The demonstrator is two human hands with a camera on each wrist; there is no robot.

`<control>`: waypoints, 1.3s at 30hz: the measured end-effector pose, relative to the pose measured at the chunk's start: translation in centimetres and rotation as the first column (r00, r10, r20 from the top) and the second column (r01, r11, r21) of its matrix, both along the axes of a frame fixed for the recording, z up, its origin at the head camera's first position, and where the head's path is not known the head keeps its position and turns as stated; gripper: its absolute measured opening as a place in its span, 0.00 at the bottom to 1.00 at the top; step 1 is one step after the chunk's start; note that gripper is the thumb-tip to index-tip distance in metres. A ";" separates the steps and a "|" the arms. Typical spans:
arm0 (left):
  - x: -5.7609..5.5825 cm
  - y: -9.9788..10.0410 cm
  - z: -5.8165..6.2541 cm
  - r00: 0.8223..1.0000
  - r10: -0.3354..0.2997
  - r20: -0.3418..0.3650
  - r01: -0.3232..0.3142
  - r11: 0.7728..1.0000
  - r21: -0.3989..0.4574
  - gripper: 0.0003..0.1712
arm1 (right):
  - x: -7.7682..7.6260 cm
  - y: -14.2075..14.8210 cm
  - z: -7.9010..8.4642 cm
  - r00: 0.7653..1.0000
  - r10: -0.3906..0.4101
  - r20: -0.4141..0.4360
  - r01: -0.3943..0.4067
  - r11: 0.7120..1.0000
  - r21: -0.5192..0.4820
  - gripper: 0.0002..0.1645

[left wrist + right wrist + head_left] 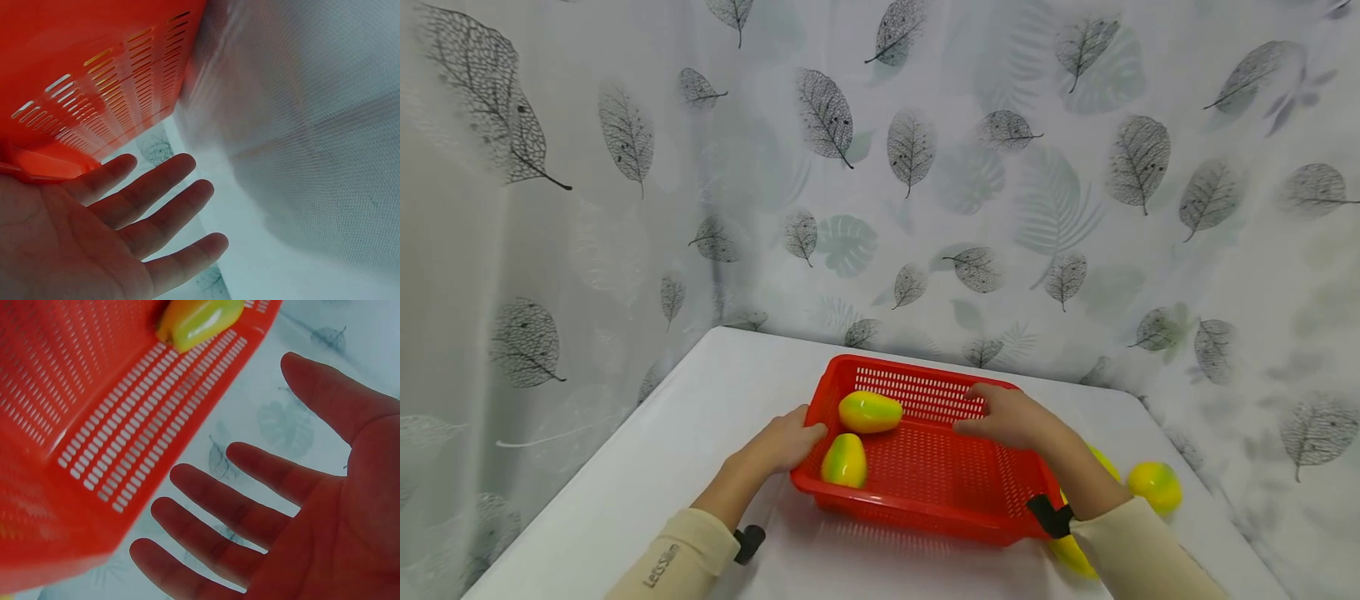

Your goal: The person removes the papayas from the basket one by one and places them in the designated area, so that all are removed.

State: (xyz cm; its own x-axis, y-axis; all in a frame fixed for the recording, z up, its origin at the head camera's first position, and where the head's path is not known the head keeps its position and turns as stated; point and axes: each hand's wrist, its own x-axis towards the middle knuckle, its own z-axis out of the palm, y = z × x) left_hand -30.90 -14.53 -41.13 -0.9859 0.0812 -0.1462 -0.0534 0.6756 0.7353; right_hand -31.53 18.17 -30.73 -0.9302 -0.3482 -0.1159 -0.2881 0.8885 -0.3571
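Observation:
A red slotted plastic basket [917, 467] stands between my hands, with two glossy yellow-green fruits at its left: one fruit [870, 412] lies at the back, another fruit [844, 461] nearer the front. My left hand [782, 442] grips the basket's left rim, thumb over the edge. In the left wrist view its other fingers [156, 194] extend along the outside, below the rim. Over the basket's right side is my right hand [1015, 417], holding nothing. The right wrist view shows its fingers [212, 500] spread apart beside the basket wall [144, 437].
To the right of the basket, a yellow-green fruit [1155, 487] lies on the white table [715, 417]. More yellow fruit [1072, 557] is partly hidden behind the right forearm and basket. A leaf-printed curtain [910, 208] hangs behind and along the left of the table.

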 end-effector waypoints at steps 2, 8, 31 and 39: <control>0.0 0.1 0.0 1.000 -0.002 0.000 0.002 1.000 0.003 0.29 | -0.2 -0.8 -0.2 1.000 0.007 -0.003 -0.007 1.000 0.003 0.42; -0.1 0.3 0.1 1.000 0.000 -0.003 0.000 1.000 0.010 0.27 | -0.7 -3.0 -1.1 1.000 0.018 0.006 -0.018 1.000 -0.002 0.44; 0.1 0.2 0.0 1.000 0.009 -0.019 -0.008 1.000 0.009 0.28 | -1.8 -10.5 -3.8 0.987 0.082 0.138 -0.071 0.994 -0.086 0.40; 0.2 0.2 -0.1 1.000 0.006 -0.020 -0.006 1.000 0.021 0.27 | -2.3 -12.4 -4.5 0.947 0.073 0.311 -0.039 0.993 -0.113 0.41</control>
State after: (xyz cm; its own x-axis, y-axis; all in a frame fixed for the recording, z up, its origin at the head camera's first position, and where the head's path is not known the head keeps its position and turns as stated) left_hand -30.72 -14.35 -41.25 -0.9891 0.0781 -0.1244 -0.0423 0.6597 0.7503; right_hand -33.83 5.73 -35.18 -0.8309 -0.4246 -0.3596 -0.1944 0.8271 -0.5274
